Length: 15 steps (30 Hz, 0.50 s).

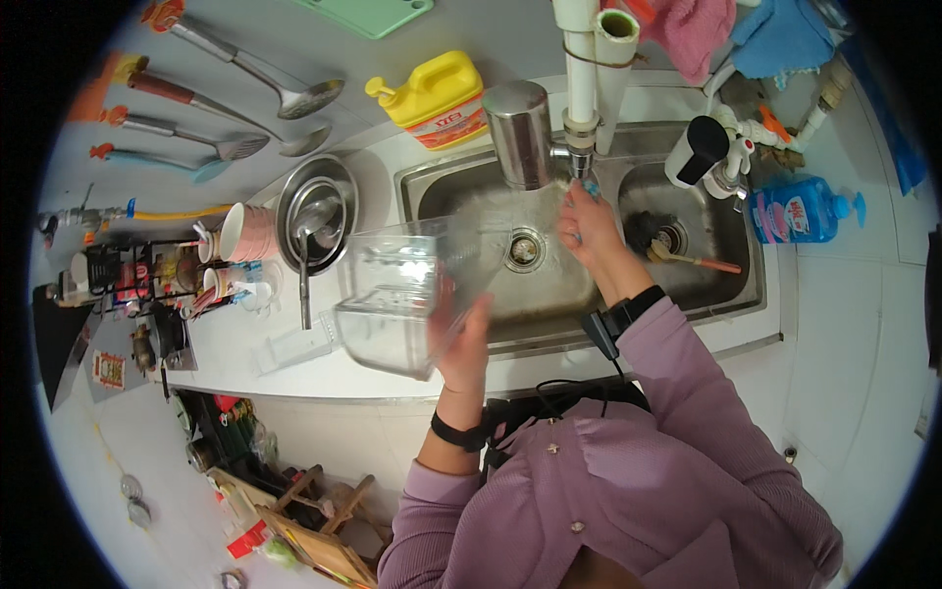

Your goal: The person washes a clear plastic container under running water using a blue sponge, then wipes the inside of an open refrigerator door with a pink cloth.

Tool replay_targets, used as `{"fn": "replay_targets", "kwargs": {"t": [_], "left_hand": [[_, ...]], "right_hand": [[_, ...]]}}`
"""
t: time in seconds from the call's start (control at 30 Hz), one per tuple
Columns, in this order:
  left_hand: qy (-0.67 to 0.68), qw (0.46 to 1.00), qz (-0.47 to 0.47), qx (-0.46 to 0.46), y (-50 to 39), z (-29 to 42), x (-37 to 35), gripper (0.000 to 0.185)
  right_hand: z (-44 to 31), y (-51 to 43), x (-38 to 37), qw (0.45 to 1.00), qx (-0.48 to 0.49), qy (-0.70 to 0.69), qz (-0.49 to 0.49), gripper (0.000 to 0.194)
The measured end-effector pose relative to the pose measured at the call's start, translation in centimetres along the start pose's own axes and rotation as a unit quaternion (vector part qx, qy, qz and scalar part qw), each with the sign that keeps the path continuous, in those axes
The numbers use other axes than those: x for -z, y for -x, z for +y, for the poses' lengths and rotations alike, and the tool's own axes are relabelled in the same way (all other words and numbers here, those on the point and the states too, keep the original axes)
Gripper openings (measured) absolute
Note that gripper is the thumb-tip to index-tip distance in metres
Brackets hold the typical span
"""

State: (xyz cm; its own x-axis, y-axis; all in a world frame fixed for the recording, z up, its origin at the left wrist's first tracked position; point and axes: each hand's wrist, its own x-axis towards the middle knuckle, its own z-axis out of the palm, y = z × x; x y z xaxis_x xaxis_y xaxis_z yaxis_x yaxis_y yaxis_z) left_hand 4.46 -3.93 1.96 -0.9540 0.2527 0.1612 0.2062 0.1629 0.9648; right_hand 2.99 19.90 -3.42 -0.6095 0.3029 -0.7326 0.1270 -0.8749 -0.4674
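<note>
My left hand [465,346] grips the side of a clear plastic box [386,324], tilted over the counter and the near left rim of the larger steel sink basin [548,287]. The box and fingers are partly blurred. My right hand [591,224] is closed just below the faucet outlet [581,166], over the right side of that basin. Bits of a small blue thing [591,189] show between its fingers; most of it is hidden, so its kind is unclear. A drain strainer [525,250] lies at the basin's bottom.
A brush with an orange handle [717,263] lies in the smaller basin [706,294]. Behind the sink stand a yellow jug [441,96] and a steel cylinder [519,132]; a blue pump bottle [795,211] stands right. Steel bowls [342,173] and a clear plastic piece [291,347] occupy the left counter.
</note>
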Motion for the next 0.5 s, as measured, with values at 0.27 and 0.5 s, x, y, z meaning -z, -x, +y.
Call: {"fn": "replay_targets", "kwargs": {"t": [0.27,0.5], "left_hand": [[0.367,0.92,0.001,0.139,1.7,2.8,0.2,0.05],[-0.301,0.918,-0.081,-0.246,1.2,4.7,0.5,0.071]], "right_hand": [[0.6,1.2,2.3,0.994,0.037,0.1,-0.008,0.035],[1.7,1.5,4.7,0.99,0.038,0.126,-0.058,0.041]]}}
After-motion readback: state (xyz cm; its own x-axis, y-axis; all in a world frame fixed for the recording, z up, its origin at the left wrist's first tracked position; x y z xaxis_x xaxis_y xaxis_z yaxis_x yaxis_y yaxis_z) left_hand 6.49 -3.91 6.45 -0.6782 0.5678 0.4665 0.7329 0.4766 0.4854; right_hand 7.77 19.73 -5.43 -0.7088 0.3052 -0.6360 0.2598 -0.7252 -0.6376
